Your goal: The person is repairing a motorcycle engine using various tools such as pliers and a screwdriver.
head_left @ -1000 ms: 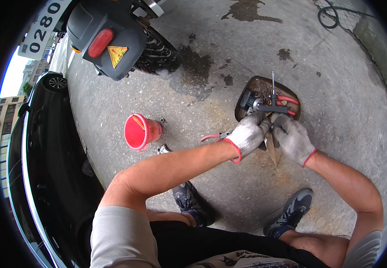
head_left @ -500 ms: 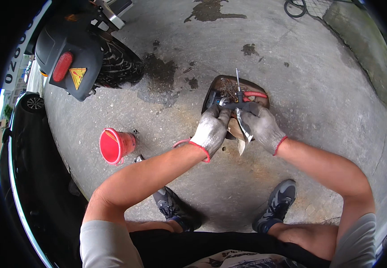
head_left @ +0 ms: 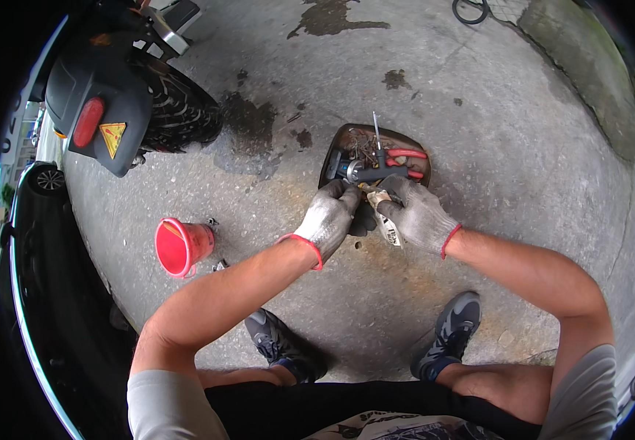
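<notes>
My right hand (head_left: 418, 214), in a white knit glove with dark fingers and a red cuff, is closed on a crumpled, whitish printed packet (head_left: 390, 230). Whether it is a squeezed tube or a sachet I cannot tell. My left hand (head_left: 330, 214), gloved alike, is closed with fingertips at the packet's upper end; what they pinch is hidden. Just beyond both hands is a dark tray (head_left: 327, 161) on the ground. It holds a dark cylindrical tool (head_left: 380, 174) with a round metal end, a screwdriver (head_left: 377, 136) and red-handled pliers (head_left: 409, 153).
A red bucket (head_left: 198, 238) stands at left on the concrete floor, with small metal parts beside it. The rear wheel (head_left: 181, 110) of a scooter is at the upper left. A black car (head_left: 60, 293) lines the left edge. A black hose (head_left: 470, 10) lies at the far right.
Both hands have drawn slightly nearer to me, off the dark cylindrical tool. The packet has turned from its foil and brownish side to its printed face. The view has shifted slightly.
</notes>
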`<state>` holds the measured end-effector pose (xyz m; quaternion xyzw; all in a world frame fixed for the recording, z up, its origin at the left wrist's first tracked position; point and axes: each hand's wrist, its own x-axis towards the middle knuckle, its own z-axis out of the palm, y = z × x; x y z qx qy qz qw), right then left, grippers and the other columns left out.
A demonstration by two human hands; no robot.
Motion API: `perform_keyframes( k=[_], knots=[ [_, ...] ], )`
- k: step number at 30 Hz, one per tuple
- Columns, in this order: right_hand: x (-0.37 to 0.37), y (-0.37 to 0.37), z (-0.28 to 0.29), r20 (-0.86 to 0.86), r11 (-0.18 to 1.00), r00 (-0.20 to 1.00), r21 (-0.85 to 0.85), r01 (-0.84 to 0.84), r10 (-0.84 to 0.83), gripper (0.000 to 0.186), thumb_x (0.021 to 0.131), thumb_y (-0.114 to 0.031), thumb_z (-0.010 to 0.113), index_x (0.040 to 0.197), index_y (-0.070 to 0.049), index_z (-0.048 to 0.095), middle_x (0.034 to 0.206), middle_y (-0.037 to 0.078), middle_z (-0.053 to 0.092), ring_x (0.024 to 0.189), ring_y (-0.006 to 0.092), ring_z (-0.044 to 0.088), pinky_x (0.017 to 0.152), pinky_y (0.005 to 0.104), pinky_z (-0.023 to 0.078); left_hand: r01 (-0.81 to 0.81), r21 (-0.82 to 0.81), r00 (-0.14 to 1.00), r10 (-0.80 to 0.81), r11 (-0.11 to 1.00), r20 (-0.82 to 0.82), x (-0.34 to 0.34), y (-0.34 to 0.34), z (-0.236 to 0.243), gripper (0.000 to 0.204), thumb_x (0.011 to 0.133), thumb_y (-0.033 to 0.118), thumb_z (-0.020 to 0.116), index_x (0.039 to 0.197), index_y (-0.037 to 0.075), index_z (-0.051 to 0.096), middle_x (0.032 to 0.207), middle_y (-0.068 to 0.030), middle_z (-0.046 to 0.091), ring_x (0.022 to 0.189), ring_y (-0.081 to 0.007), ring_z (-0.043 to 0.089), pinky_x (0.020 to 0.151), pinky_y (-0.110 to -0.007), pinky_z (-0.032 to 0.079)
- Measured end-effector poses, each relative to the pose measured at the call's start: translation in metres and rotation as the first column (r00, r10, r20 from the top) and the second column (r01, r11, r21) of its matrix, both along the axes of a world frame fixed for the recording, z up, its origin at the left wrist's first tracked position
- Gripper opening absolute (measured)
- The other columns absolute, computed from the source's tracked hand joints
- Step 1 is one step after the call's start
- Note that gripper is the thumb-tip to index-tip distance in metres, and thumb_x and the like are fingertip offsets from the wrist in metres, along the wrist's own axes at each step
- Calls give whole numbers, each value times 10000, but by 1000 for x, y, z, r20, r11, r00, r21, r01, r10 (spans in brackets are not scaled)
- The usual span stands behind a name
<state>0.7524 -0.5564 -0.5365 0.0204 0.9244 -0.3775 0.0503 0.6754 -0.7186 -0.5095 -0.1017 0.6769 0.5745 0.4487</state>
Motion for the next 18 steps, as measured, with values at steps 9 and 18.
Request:
perform_keyframes(
  k=[9,18],
  knots=[
    [-7,13,1,503,289,857,-841,457,107,310,938,-34,487,1244,-35,537,1025,56,640,857,133,647,742,286,549,53,200,998,-46,978,-41,-1,-18,-7,236,998,238,463,1102,43,546,916,-56,638,780,-139,616,673,-287,494],
    [-9,24,-1,439,13,788,-877,481,432,314,951,-105,521,1248,-3,515,1082,81,621,877,150,654,745,282,569,359,336,931,-309,871,-194,1,-14,8,524,900,82,627,1381,74,419,1269,-50,546,1195,-166,485,1044,-319,390]
  ],
)
